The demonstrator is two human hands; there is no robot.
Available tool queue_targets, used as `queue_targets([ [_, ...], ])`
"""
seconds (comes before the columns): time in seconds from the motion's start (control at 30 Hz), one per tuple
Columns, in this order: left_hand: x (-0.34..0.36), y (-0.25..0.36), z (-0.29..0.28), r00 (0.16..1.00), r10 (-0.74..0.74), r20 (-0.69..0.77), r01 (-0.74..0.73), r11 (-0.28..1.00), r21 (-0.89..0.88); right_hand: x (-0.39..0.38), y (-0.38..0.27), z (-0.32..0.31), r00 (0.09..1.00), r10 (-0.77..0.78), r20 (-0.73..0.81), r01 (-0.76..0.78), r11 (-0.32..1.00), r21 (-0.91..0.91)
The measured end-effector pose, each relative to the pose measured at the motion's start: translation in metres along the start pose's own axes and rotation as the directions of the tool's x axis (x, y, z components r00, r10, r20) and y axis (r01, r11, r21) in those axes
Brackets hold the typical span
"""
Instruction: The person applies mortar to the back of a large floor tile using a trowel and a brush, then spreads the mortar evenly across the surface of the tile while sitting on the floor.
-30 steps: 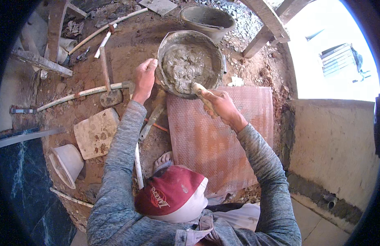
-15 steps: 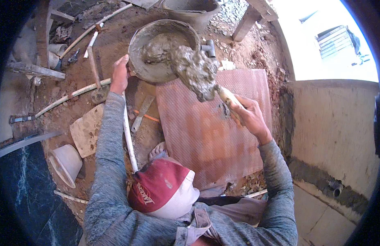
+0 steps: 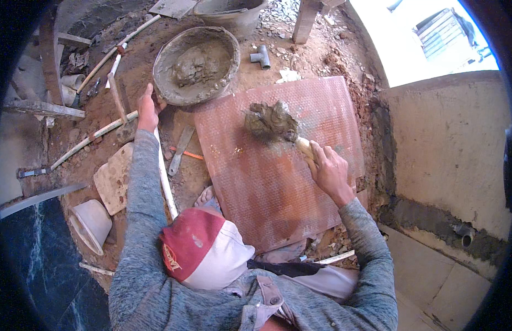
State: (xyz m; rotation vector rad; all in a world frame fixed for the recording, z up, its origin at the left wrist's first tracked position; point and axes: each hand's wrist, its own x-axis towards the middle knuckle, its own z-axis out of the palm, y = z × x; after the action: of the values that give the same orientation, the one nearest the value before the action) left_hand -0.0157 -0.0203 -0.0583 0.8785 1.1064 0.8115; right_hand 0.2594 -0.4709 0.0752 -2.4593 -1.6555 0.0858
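Observation:
My left hand [image 3: 148, 108] holds the lower left side of a round bucket [image 3: 227, 66] of grey wet mortar [image 3: 189, 63]. My right hand [image 3: 327, 171] grips the pale handle [image 3: 304, 149] of a trowel, whose blade is hidden under a lump of mortar [image 3: 269, 121]. That lump sits on or just above a large reddish, grid-textured tile [image 3: 267, 204]; whether it rests there I cannot tell. A flat metal scraper [image 3: 178, 154] lies left of the tile. A grey pipe tee [image 3: 260, 57] lies right of the bucket.
Another bucket [image 3: 228, 16] stands behind; a tipped pale bucket [image 3: 93, 226] lies lower left. White pipes [image 3: 79, 151], a hammer [image 3: 117, 94] and wooden posts [image 3: 303, 22] surround the work spot. A low wall [image 3: 443, 143] is right; a red-and-white cap [image 3: 192, 245] shows below.
The trowel load has moved out of the bucket, rightward and down onto or over the tile. My left hand and bucket have shifted left in the picture.

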Motion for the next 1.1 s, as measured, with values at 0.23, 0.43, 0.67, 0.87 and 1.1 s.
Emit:
queue_targets([
  [0.23,-0.049,-0.056,-0.004,0.995,-0.084,-0.051,0.091,0.985,0.150,-0.013,0.023,0.014,0.998,0.057,0.002,-0.057,0.994,-0.092],
  [0.43,-0.087,-0.076,-0.002,0.998,-0.042,-0.042,0.053,0.944,0.326,-0.033,0.025,0.017,0.993,0.116,0.000,-0.116,0.993,-0.036],
  [0.67,-0.099,-0.081,0.009,1.000,-0.010,0.001,0.009,0.924,0.382,-0.032,0.024,0.016,0.987,0.156,0.026,-0.156,0.988,-0.012],
  [0.87,-0.106,-0.091,0.013,1.000,0.020,0.020,-0.027,0.907,0.420,-0.020,0.026,0.001,0.984,0.174,-0.048,-0.170,0.983,0.075],
  [1.1,-0.119,-0.097,0.013,0.997,0.073,0.015,-0.070,0.844,0.532,-0.041,0.033,0.009,0.922,0.342,0.183,-0.378,0.898,0.225],
])
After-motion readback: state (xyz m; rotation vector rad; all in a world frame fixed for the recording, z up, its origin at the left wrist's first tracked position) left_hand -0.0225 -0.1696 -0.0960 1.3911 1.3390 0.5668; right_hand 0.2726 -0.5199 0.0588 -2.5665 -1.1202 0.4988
